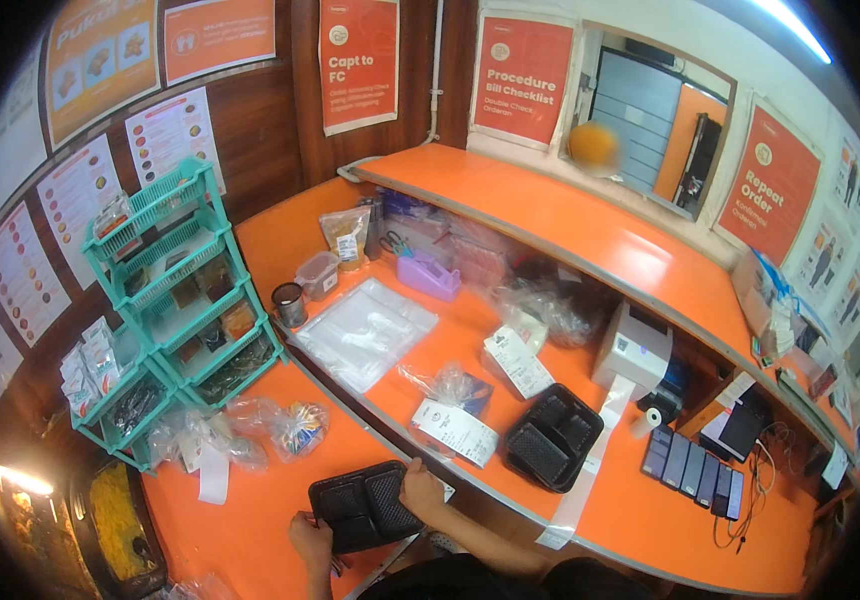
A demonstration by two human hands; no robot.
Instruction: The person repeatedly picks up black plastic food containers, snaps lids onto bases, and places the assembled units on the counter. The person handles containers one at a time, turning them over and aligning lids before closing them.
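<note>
A black compartment tray (355, 505) is held between my two hands over the gap by the counter's edge. My left hand (311, 540) grips its left side, fingers closed on the rim. On the opposite side, my right hand (423, 492) has its fingers wrapped round the edge. A small white piece shows just beyond my right hand; its kind is unclear. More black compartment trays (575, 418) lie on the orange counter to the right. Between them and my hands sits a bagged package (450, 385) with a printed receipt (457, 430) on it.
Flat clear bags (365, 335) and a purple tape dispenser (428, 275) lie farther back. A teal basket rack (185, 300) stands left. A white printer (633, 345) trails a paper strip (590, 470); several phones (690, 470) sit right. Yellow food fills a pan (83, 500) lower left.
</note>
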